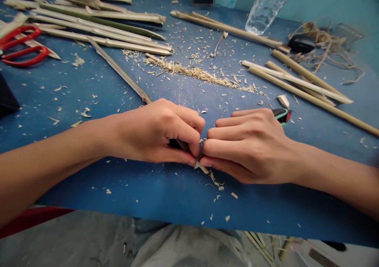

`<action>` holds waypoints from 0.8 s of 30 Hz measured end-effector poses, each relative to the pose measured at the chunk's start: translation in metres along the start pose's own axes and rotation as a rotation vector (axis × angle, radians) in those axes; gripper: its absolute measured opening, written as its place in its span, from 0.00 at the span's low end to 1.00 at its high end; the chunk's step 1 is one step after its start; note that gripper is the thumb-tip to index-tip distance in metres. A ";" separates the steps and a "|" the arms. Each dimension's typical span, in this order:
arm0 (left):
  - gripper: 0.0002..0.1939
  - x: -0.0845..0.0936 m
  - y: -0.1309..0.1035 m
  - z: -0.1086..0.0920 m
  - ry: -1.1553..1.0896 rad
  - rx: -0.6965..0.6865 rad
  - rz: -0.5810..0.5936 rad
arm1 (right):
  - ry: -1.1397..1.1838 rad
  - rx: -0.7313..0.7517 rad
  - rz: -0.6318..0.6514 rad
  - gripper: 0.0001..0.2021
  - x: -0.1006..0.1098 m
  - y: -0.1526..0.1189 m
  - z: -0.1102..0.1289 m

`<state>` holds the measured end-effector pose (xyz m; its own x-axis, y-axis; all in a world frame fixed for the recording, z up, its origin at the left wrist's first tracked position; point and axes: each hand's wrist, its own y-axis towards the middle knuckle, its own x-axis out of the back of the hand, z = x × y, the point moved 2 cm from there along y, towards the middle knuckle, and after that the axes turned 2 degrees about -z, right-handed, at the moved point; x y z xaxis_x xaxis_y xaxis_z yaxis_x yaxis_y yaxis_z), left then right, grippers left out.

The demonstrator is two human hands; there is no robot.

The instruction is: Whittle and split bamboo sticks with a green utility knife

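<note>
My left hand (pixel 160 135) is closed around a long, thin bamboo strip (pixel 121 71), which slants back to the upper left across the table. The strip's near end lies at the fingertips. My right hand (pixel 248 146) faces it, fingers curled around a utility knife (pixel 282 116); its black handle end with teal trim and a red tip shows behind the knuckles. Most of the knife is hidden under the palm. Both thumbs nearly meet at a small, pale pointed tip, perhaps the blade or the strip's end. Small shavings (pixel 219 182) lie just below the fingers.
Bamboo strips (pixel 118 42) are piled at the far left beside red-handled scissors (pixel 26 48). More bamboo sticks (pixel 314 91) lie right. A ridge of shavings (pixel 198 73) crosses the middle. At the back are a plastic bottle (pixel 266 8), a black mouse-like object (pixel 302 43) and tangled string (pixel 328 52).
</note>
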<state>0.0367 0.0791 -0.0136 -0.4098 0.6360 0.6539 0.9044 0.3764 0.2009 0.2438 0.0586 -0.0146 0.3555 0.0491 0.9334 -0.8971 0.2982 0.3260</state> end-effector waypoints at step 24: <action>0.08 -0.001 0.000 -0.002 -0.002 -0.001 -0.015 | 0.240 0.019 0.190 0.14 0.011 0.007 -0.010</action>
<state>0.0374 0.0772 -0.0126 -0.4234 0.6320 0.6491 0.8984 0.3851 0.2110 0.2437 0.0705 -0.0036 0.2305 0.3268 0.9165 -0.9573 0.2448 0.1535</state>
